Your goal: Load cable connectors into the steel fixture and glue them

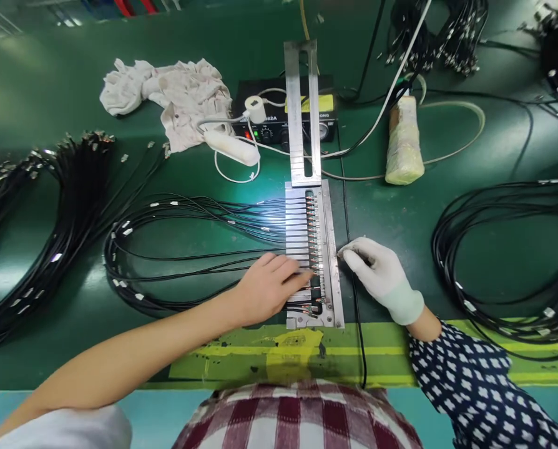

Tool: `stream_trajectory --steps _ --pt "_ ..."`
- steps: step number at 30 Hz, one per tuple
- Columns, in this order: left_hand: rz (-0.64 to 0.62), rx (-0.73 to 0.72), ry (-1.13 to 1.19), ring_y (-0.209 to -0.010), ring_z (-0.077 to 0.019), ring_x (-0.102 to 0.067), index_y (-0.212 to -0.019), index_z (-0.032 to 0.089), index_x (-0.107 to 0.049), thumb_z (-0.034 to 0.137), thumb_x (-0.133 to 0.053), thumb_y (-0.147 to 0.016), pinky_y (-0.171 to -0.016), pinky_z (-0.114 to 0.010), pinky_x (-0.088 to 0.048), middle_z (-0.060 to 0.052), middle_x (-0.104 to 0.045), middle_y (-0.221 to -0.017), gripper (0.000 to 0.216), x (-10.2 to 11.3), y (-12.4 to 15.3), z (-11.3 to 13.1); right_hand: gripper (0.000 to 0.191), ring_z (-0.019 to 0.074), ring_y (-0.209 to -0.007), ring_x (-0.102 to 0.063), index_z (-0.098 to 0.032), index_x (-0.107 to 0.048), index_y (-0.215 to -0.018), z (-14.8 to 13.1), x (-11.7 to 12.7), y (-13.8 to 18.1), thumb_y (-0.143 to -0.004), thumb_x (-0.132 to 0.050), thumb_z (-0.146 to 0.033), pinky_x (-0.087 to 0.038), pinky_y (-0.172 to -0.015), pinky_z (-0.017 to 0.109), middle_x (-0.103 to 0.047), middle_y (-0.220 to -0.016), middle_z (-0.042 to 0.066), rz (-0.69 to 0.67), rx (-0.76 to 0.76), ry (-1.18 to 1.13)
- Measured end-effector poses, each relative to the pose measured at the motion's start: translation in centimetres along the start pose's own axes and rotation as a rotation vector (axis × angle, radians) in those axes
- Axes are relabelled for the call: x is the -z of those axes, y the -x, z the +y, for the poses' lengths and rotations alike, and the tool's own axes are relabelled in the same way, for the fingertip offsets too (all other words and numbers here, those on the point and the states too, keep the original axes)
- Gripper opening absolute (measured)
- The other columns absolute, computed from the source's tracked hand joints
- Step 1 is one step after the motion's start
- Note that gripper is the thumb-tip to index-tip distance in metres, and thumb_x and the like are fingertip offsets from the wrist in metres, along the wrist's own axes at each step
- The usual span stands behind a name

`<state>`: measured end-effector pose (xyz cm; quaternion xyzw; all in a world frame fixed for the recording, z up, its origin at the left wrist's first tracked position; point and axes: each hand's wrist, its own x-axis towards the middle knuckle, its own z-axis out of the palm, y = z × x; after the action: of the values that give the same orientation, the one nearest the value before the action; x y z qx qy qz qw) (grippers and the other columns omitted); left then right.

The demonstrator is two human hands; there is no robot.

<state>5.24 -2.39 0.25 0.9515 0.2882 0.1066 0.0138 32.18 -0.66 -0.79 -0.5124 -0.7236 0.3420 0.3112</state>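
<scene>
A metal clamping fixture [329,268] lies flat on the green table, with black cables [204,254] running into its slots from the left. Their stripped, coppery ends with metal connectors [313,234] sit side by side along its dark channel. My bare left hand [272,287] rests over the lower slots, fingers closed on a cable near its end; the fingertips partly cover it. Just off the fixture's right edge is my right hand [377,271] in a white glove. Its thumb and forefinger are pinched together, and whatever is between them is too small to make out.
Behind the fixture stands a slotted metal plate [302,112] before a black control box [272,131]. A lit white lamp [232,147], a crumpled cloth [192,96] and a tape-wrapped bottle [404,140] are nearby. Cable bundles lie left [68,206] and right [452,274].
</scene>
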Motion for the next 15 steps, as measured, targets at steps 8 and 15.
stream_trajectory --steps 8,15 --pt "0.068 0.041 0.032 -0.084 -0.0208 -0.054 -0.122 0.015 -0.062 0.012 -0.044 -0.099 -0.072 -0.033 -0.036 -0.008 -0.064 -0.092 0.030 -0.6 -0.5 0.0 0.022 0.0212 -0.081 -0.063 -0.023 -0.066 -0.083 0.7 -0.2 0.0 -0.099 -0.054 -0.033 -0.047 -0.076 0.034 -0.069 -0.085 0.002 0.035 0.030 0.021" --pt "0.096 0.293 0.388 -0.088 -0.0187 -0.058 -0.111 0.015 -0.060 0.021 -0.051 -0.101 -0.081 -0.031 -0.048 -0.006 -0.069 -0.096 0.014 0.3 3.8 2.2 0.024 0.0216 -0.082 -0.064 -0.023 -0.067 -0.084 -0.3 -0.1 1.7 -0.100 -0.052 -0.033 -0.047 -0.075 0.034 -0.069 -0.087 0.003 0.037 0.009 -0.043"
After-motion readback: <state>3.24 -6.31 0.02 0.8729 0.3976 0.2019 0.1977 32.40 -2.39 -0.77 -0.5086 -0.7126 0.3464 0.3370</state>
